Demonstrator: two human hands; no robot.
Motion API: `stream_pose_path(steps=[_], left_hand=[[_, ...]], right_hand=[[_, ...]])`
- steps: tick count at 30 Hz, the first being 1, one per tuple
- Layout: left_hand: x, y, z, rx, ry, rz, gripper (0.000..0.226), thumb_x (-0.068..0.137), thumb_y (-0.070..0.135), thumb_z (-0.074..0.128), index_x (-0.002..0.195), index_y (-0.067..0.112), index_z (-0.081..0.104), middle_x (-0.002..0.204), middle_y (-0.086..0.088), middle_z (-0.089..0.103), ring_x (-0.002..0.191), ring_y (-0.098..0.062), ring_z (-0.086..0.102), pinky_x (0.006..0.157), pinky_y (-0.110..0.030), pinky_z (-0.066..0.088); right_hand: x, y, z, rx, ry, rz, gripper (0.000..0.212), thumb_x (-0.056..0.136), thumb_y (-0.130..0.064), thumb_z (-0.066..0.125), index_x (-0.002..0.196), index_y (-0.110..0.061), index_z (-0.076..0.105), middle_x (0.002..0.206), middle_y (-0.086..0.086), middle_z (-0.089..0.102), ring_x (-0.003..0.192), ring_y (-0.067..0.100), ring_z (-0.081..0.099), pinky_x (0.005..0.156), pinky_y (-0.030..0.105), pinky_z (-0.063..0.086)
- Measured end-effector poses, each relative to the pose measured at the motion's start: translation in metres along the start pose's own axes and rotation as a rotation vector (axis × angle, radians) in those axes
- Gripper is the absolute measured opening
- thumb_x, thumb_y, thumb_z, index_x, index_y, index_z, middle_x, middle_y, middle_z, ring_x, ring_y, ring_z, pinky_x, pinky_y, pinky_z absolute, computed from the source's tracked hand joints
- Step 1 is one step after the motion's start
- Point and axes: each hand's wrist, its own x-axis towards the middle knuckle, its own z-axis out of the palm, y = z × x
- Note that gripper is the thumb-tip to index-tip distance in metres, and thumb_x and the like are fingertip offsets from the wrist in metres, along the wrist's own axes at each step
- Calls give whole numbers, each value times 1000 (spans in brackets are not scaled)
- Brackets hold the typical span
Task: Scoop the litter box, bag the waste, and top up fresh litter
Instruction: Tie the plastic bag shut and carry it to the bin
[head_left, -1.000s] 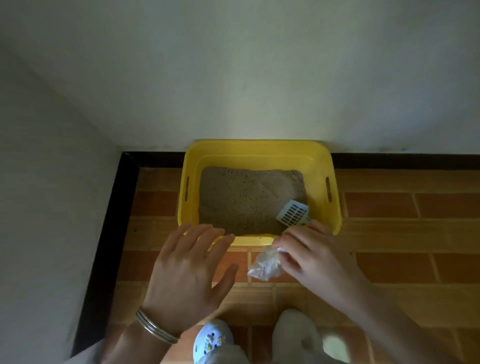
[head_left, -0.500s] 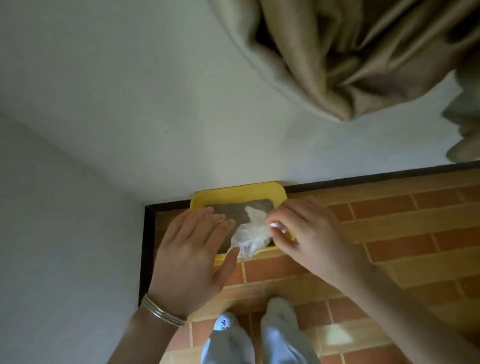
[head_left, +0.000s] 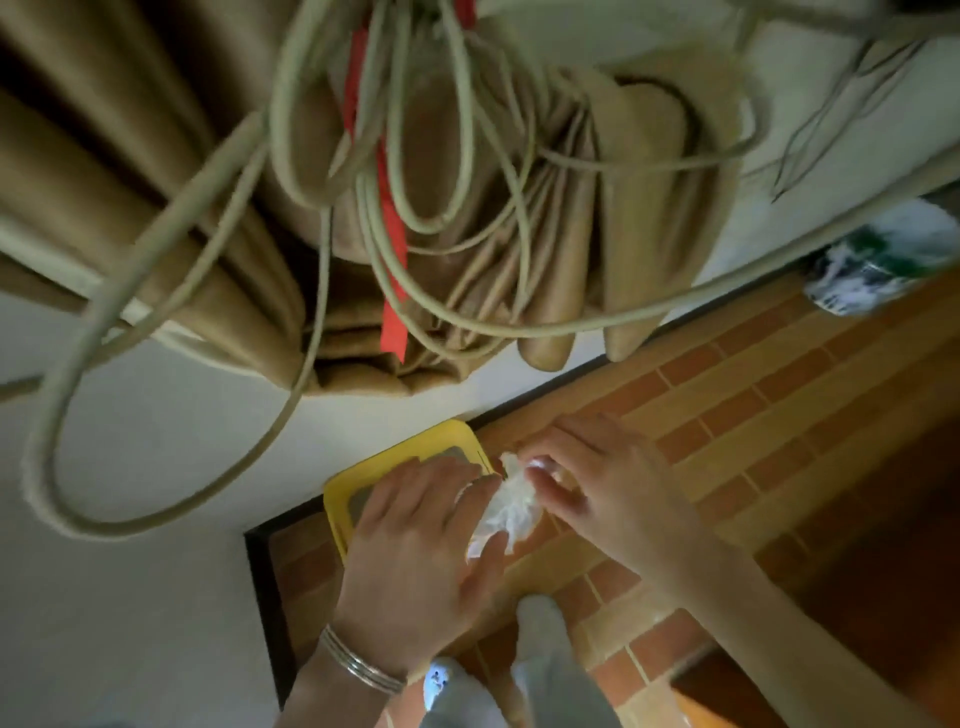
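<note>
The yellow litter box (head_left: 358, 486) stands on the floor against the wall, mostly covered by my left hand; only a strip of grey litter (head_left: 451, 453) shows. A small crumpled clear plastic bag (head_left: 506, 514) hangs between my hands, above the box's right edge. My right hand (head_left: 608, 488) pinches the bag's top with fingertips and thumb. My left hand (head_left: 415, 545), with bangles on the wrist, has its fingers stretched out, and its thumb and fingertips touch the bag's left side. The scoop is out of sight.
A bunched brown curtain (head_left: 519, 249) with looped pale cables (head_left: 306, 291) and red tape (head_left: 392, 249) hangs overhead against the white wall. On the brick-pattern floor (head_left: 779, 415) at far right lies a white and green bag (head_left: 883, 260). My shoe (head_left: 439, 686) is below.
The view has tilted upward and swung, bringing the curtain and cables into sight. Both hands rose with the bag, and my left hand has closed in until it touches it.
</note>
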Motion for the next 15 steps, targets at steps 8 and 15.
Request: stream_pose_path(steps=[8, 15], left_hand=[[47, 61, -28, -30, -87, 210, 38, 83, 42, 53, 110, 20, 65, 110, 2, 66, 103, -20, 60, 94, -36, 40], [95, 128, -13, -57, -34, 365, 34, 82, 40, 55, 109, 21, 64, 109, 3, 65, 103, -19, 60, 96, -37, 39]], right_hand=[[-48, 15, -79, -92, 123, 149, 11, 72, -16, 71, 80, -19, 64, 72, -9, 59, 64, -2, 37, 59, 13, 35], [-97, 65, -137, -120, 159, 296, 6, 79, -20, 60, 82, -21, 64, 71, -11, 59, 60, 3, 50, 55, 18, 43]])
